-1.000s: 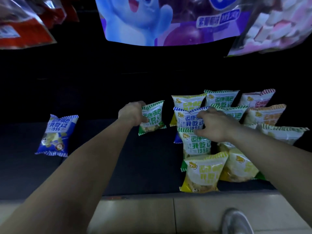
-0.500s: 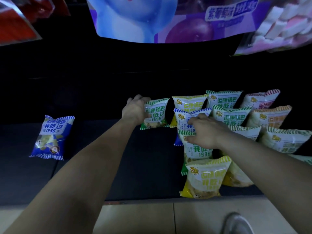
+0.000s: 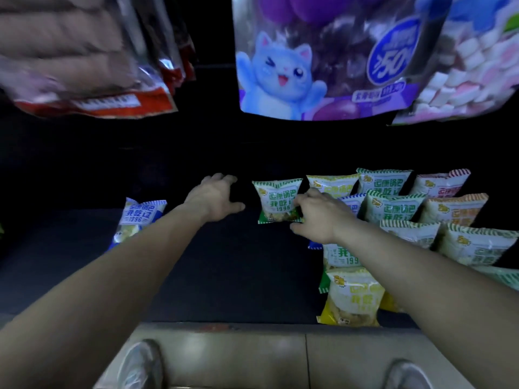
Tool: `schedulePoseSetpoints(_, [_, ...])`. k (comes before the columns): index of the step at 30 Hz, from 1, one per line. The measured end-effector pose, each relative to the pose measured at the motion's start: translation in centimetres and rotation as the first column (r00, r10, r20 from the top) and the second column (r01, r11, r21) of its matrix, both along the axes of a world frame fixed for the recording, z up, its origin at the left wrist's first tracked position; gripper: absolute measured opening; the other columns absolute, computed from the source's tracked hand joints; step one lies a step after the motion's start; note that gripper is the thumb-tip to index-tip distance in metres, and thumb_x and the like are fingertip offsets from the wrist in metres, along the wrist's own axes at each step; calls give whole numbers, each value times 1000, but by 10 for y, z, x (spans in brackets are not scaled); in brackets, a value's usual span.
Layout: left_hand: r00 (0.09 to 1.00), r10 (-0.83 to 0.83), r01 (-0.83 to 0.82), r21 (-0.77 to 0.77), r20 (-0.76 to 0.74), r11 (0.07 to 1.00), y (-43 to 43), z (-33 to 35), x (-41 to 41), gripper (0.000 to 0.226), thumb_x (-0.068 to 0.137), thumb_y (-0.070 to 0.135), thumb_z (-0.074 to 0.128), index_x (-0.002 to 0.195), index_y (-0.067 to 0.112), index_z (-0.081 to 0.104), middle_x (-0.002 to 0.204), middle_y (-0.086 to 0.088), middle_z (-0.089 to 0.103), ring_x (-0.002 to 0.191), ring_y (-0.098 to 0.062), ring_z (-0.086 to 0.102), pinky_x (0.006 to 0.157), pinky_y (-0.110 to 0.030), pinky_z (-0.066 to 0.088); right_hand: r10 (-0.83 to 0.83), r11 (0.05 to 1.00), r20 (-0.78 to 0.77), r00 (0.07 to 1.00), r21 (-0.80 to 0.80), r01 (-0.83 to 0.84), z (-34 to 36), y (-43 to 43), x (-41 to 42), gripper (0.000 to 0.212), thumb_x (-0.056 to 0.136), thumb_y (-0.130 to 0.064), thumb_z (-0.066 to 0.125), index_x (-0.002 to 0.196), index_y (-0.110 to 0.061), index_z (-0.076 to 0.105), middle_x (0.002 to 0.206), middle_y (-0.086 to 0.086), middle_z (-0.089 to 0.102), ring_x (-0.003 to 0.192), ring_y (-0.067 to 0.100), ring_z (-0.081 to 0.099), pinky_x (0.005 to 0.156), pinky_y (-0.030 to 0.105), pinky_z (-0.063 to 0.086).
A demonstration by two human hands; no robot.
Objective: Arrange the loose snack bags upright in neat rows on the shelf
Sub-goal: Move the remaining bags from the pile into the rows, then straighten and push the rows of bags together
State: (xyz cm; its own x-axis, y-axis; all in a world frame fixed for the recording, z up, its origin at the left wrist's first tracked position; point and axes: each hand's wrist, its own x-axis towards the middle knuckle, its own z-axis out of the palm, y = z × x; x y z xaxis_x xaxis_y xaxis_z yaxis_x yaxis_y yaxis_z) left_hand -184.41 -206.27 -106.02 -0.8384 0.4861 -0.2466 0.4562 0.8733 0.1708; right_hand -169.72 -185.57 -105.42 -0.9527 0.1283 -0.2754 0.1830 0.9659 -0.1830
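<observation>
A green-and-white snack bag (image 3: 273, 202) stands upright on the dark shelf (image 3: 238, 265), left of the rows of similar bags. My left hand (image 3: 214, 202) hovers just left of it with spread fingers, not touching it. My right hand (image 3: 318, 214) grips the bag's right edge, fingers above and thumb below. A blue bag (image 3: 141, 217) lies flat on the shelf at far left. To the right, several bags stand in rows, with a yellow bag (image 3: 354, 300) at the front. My right hand and forearm partly hide a blue bag and a green bag behind them.
Large hanging packs fill the top: a red-trimmed one (image 3: 92, 66) at left, a purple cat-printed one (image 3: 309, 66) in the middle, a marshmallow one (image 3: 474, 66) at right. The shelf's front edge (image 3: 224, 325) meets the tiled floor, where my two shoes show.
My left hand has let go of the green bag and moved slightly left. My right hand has shifted left off the blue bag onto the green bag's right edge. The camera has tilted.
</observation>
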Motion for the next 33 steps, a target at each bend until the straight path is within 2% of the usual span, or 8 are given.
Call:
schedulePoseSetpoints(5, [998, 45, -39, -120, 45, 992, -111, 47, 28, 73, 85, 58, 61, 146, 26, 37, 144, -4, 38, 130, -26, 38, 103, -44, 41, 39, 997, -17, 999, -67, -40, 19, -58, -4, 63, 89, -53, 57, 143, -26, 41, 140, 3, 39, 128, 28, 43, 95, 42, 44])
schedulePoseSetpoints(10, [984, 179, -176, -81, 27, 981, -234, 61, 57, 61, 83, 53, 67, 133, 20, 53, 130, -8, 51, 120, -28, 50, 97, -35, 41, 107, 985, -37, 994, -130, -111, 16, -137, -3, 58, 91, -50, 55, 142, -27, 43, 136, -1, 42, 124, 24, 45, 95, 41, 44])
schedulePoseSetpoints(15, [933, 345, -337, -91, 102, 937, -313, 36, 70, 69, 83, 52, 68, 138, 16, 46, 132, -12, 50, 124, -31, 48, 101, -37, 39, 181, 971, 3, 983, -158, -178, -13, -214, -21, 56, 91, -47, 57, 142, -26, 44, 140, 0, 43, 125, 25, 45, 98, 43, 43])
schedulePoseSetpoints(21, [921, 366, -364, -40, 134, 930, -339, 10, 54, 72, 84, 51, 66, 142, 17, 41, 136, -9, 47, 126, -29, 46, 102, -41, 41, 167, 959, 62, 984, -242, -148, -67, -289, -78, 57, 89, -47, 60, 140, -24, 45, 137, 2, 46, 122, 24, 49, 93, 41, 45])
schedulePoseSetpoints(24, [921, 350, -352, -20, 171, 936, -339, -4, 44, 71, 85, 51, 64, 144, 20, 38, 136, -5, 45, 128, -27, 43, 102, -43, 41, 127, 945, 92, 988, -313, -92, -96, -318, -116, 54, 89, -46, 61, 135, -21, 48, 133, 4, 51, 118, 24, 52, 91, 42, 48])
schedulePoseSetpoints(27, [910, 360, -372, 21, 206, 928, -341, -16, 36, 71, 85, 52, 63, 144, 22, 37, 137, -3, 44, 129, -25, 41, 102, -42, 41, 36, 929, 119, 992, -369, 11, -125, -344, -154, 50, 90, -45, 59, 129, -15, 48, 128, 8, 55, 112, 28, 55, 80, 37, 47])
schedulePoseSetpoints(33, [876, 414, -439, 52, 247, 897, -359, -34, 32, 69, 86, 52, 62, 143, 22, 38, 138, -2, 44, 129, -26, 42, 103, -37, 39, -225, 862, 141, 964, -432, 264, -176, -384, -197, 69, 90, -56, 59, 132, -6, 37, 129, 17, 55, 110, 36, 59, 72, 38, 46])
